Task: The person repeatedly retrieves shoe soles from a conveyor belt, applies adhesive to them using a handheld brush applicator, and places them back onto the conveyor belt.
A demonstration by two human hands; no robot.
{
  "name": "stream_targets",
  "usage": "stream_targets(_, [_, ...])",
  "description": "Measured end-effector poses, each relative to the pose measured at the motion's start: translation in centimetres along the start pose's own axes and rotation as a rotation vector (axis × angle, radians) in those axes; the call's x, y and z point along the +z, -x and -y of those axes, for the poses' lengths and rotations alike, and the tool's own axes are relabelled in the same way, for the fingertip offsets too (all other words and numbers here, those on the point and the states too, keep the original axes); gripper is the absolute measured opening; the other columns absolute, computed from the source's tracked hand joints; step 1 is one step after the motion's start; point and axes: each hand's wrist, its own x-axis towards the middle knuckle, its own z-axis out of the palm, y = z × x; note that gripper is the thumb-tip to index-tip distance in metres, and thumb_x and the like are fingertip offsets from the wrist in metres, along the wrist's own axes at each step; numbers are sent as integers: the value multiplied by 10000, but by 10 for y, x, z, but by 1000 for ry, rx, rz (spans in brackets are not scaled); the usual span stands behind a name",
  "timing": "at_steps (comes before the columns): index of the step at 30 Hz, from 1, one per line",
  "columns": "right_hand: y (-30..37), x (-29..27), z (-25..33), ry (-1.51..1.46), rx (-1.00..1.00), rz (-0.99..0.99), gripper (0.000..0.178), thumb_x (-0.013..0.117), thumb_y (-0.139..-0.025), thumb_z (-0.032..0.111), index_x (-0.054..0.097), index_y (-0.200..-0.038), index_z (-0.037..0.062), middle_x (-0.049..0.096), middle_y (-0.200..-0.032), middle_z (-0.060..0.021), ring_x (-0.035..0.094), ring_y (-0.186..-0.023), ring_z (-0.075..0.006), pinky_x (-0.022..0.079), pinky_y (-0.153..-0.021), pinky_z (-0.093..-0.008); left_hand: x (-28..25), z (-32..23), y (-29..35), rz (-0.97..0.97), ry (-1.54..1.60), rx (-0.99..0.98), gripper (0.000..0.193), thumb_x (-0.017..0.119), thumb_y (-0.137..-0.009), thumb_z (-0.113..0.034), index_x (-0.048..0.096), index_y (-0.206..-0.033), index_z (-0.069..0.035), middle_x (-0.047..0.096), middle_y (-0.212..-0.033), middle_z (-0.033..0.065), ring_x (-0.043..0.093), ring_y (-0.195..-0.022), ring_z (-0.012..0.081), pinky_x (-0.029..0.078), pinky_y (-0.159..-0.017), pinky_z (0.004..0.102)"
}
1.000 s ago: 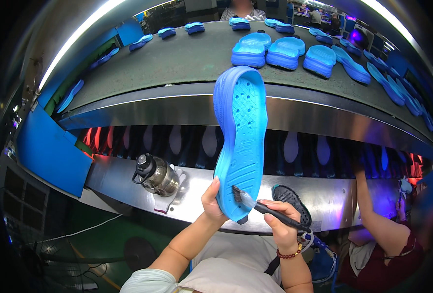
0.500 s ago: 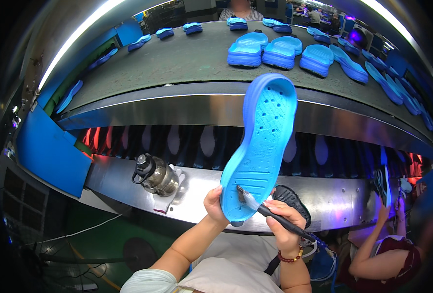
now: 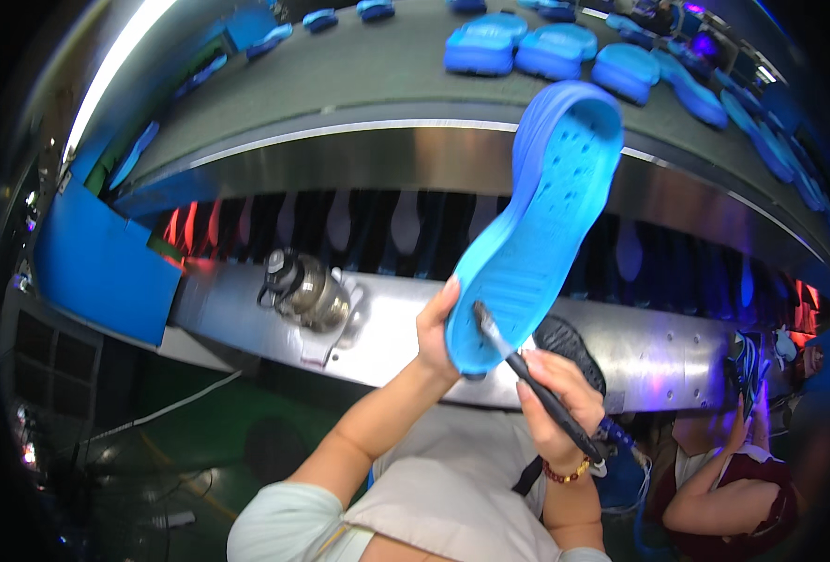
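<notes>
My left hand (image 3: 434, 330) grips the heel end of a bright blue shoe sole (image 3: 544, 215), which rises tilted to the upper right with its hollow inner side toward me. In my right hand (image 3: 555, 398) is a thin black brush (image 3: 527, 377), its tip resting on the sole's heel area. Both hands are in front of a steel conveyor edge (image 3: 659, 351).
The grey belt (image 3: 377, 66) above carries several blue soles (image 3: 481, 49). A metal motor-like part (image 3: 307, 290) sticks out of the steel panel at left. A blue board (image 3: 96, 262) stands far left. Another person (image 3: 724, 478) sits at lower right.
The sole has swung from nearly upright to leaning right. The brush stays on its heel end, shifting slightly along it.
</notes>
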Motion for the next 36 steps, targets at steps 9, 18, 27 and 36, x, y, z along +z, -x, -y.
stream_targets(9, [3, -2, -16, -205, 113, 16, 210, 635, -671, -54, 611, -880, -51, 635, -908, -181, 625, -851, -275, 492, -767, -333, -11, -1, -4, -6, 353, -123, 517, 372, -894, -383, 456, -1203, 23, 544, -1140, 183, 553, -1014, 280, 413, -913, 396])
stream_targets(18, [-26, -25, -22, -153, -1, 315, 232, 655, -625, -60, 637, -854, -22, 647, -879, -160, 629, -842, -258, 487, -765, -332, -8, -8, -10, 49, 330, -118, 468, 407, -886, -330, 465, -1190, 21, 549, -1130, 184, 561, -1002, 280, 431, -896, 401])
stream_targets(27, [-30, -17, 7, -126, -100, 612, 198, 683, -638, -2, 643, -831, 22, 655, -863, -106, 629, -833, -240, 486, -729, -313, -9, -26, -18, -49, 275, -330, 387, 428, -880, -257, 494, -1151, 11, 593, -1045, 158, 600, -923, 252, 474, -848, 377])
stream_targets(36, [-47, -49, -6, 57, -12, 991, 189, 663, -695, 0, 643, -882, 13, 653, -908, -124, 639, -852, -242, 507, -753, -297, -1, -37, -21, -73, -279, -912, 438, 548, -823, -260, 503, -1142, 37, 563, -1070, 157, 554, -957, 208, 436, -844, 316])
